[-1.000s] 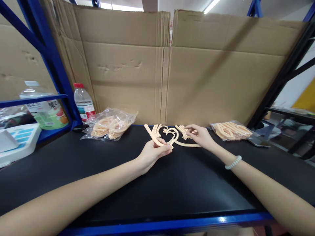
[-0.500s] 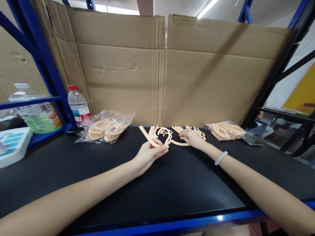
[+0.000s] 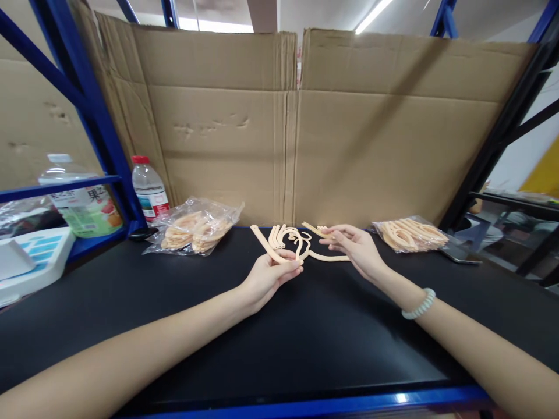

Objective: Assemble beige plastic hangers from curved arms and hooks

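My left hand [image 3: 273, 276] is closed around a curved beige hanger arm [image 3: 262, 240], which points up and to the left. Between the thumb and fingers of my right hand [image 3: 356, 247] is a second beige hanger arm [image 3: 312, 228], a slim strip raised a little off the table. Beyond my hands lie several loose beige hanger arms [image 3: 277, 235] and curled hook pieces [image 3: 304, 247]. Another curved beige arm [image 3: 327, 256] rests on the black tabletop, its right end partly behind my right hand.
Clear plastic bags of beige hanger parts lie at left [image 3: 192, 230] and right [image 3: 410, 233]. A red-capped bottle [image 3: 151, 192] and a larger labelled bottle [image 3: 85, 203] stand left. Cardboard [image 3: 227, 134] walls off the back. A phone-like flat object [image 3: 463, 256] lies right.
My right hand has lifted away from the loose pieces and moved slightly right, now with a hanger arm in its fingers. My left hand keeps its hold almost in place.
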### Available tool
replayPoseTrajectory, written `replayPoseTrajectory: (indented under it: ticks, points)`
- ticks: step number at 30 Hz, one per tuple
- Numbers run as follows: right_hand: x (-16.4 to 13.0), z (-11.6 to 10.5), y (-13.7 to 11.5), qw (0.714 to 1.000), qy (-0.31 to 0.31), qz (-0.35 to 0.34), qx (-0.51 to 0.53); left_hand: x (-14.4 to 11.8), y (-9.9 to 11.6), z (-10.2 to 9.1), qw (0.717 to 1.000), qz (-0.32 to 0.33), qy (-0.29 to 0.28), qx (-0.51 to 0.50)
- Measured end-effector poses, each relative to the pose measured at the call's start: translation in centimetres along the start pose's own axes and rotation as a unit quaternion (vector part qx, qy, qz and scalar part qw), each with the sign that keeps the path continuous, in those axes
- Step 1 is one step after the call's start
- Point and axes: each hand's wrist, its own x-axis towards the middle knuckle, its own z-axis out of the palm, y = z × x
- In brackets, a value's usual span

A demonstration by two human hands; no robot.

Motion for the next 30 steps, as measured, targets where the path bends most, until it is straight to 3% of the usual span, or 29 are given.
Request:
replayPoseTrajectory:
  ticks: [6, 14, 18, 22, 30]
  points:
    - [-2.0, 2.7, -0.6, 0.992, 0.002, 0.072, 0.101, 0.0, -0.1, -0.2, 1.0, 0.01, -0.004, 0.0]
    - [-2.7, 3.2, 0.6, 0.984, 0.043, 0.112, 0.132, -0.2, -0.1, 0.0, 0.999, 0.02, -0.019, 0.029]
    - [-2.7, 3.5, 1.0, 0.966, -0.009, 0.152, 0.207, 0.0, -0.3, -0.3, 0.998, 0.02, -0.033, 0.043]
    - [-2.9, 3.8, 0.9, 0.957, -0.089, 0.164, 0.222, 0.3, -0.3, -0.8, 0.996, 0.008, -0.082, 0.035]
    - [-3.3, 3.9, 0.7, 0.974, -0.117, 0.126, 0.145, 0.7, -0.2, -1.4, 0.991, -0.017, -0.128, 0.027]
